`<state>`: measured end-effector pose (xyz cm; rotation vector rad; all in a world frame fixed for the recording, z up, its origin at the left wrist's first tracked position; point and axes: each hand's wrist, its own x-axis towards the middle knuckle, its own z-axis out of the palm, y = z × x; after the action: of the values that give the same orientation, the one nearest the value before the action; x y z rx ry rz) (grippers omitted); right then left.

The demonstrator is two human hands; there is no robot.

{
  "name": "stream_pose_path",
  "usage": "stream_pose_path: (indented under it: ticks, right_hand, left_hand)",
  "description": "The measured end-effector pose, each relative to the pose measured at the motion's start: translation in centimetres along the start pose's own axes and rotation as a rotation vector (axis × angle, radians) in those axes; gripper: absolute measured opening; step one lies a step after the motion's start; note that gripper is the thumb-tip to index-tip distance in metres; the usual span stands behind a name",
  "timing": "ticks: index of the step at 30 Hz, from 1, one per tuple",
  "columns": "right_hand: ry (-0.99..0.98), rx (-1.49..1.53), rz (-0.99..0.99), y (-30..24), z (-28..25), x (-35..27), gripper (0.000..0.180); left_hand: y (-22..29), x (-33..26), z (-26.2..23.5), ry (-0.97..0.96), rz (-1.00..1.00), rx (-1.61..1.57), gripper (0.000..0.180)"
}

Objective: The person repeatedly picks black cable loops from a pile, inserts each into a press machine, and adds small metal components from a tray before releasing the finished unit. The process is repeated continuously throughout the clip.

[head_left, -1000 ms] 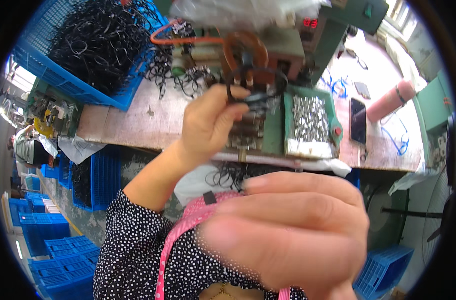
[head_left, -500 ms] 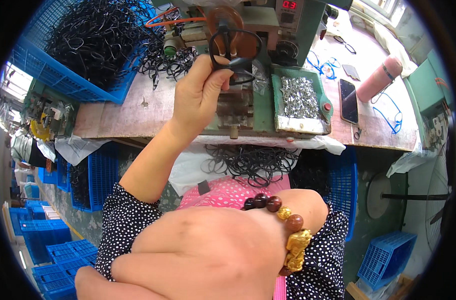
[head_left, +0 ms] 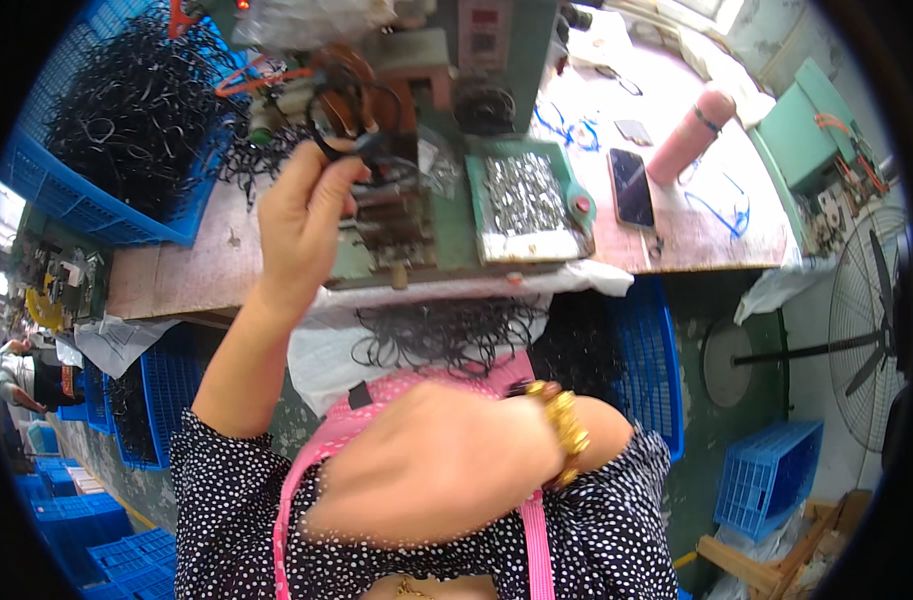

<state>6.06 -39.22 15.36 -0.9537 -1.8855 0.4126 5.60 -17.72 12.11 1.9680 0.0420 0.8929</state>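
My left hand is closed on a black eyeglass frame, pinching it between thumb and fingers. The frame is held up against the working head of a green bench machine; motion blurs where the two meet. My right hand is in front of my chest, back of the hand up, below a beaded bracelet with gold pieces. Its fingers are smeared by motion, and whatever they may hold is hidden. Beside the machine, a green tray holds many small shiny metal parts.
A blue crate heaped with black frames stands at the far left. More black frames lie by my pink apron. To the right are a phone, a pink bottle and blue frames. A fan stands farther right.
My right hand has drawn back from close to the camera toward my chest and turned. The whole view has shifted, so the bench appears farther left. My left hand keeps the frame at the machine.
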Motion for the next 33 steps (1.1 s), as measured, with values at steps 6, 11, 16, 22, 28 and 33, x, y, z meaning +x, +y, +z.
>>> stream_pose_path:
  ticks: [6, 11, 16, 22, 28, 33]
  right_hand:
    - [0.678, -0.731, 0.874, 7.7, -3.5, -9.8, 0.016]
    - [0.636, -1.056, 1.123, 12.3, -5.1, -12.7, 0.032]
    - [0.57, -1.137, 1.098, 15.5, -6.8, -12.6, 0.018]
    - [0.813, -1.018, 0.871, 16.1, -6.6, -11.9, 0.01]
    - [1.245, -0.028, 0.674, 16.5, -5.9, -11.6, 0.01]
    - [1.323, -0.177, 0.617, 17.5, -4.8, -11.3, 0.013]
  left_hand:
    - [1.2, -0.3, -0.6, 0.004, 0.011, -0.108, 0.022]
    - [1.2, -0.6, -0.8, -0.003, 0.027, -0.087, 0.025]
    - [1.3, -0.4, -1.0, -0.018, 0.009, -0.107, 0.027]
    - [2.2, -2.0, -1.9, -0.238, 0.45, 0.208, 0.039]
    - [-5.4, -3.1, -6.6, -0.122, 0.386, 0.484, 0.019]
    - [-18.8, -0.5, -11.3, 0.343, -0.054, 0.62, 0.021]
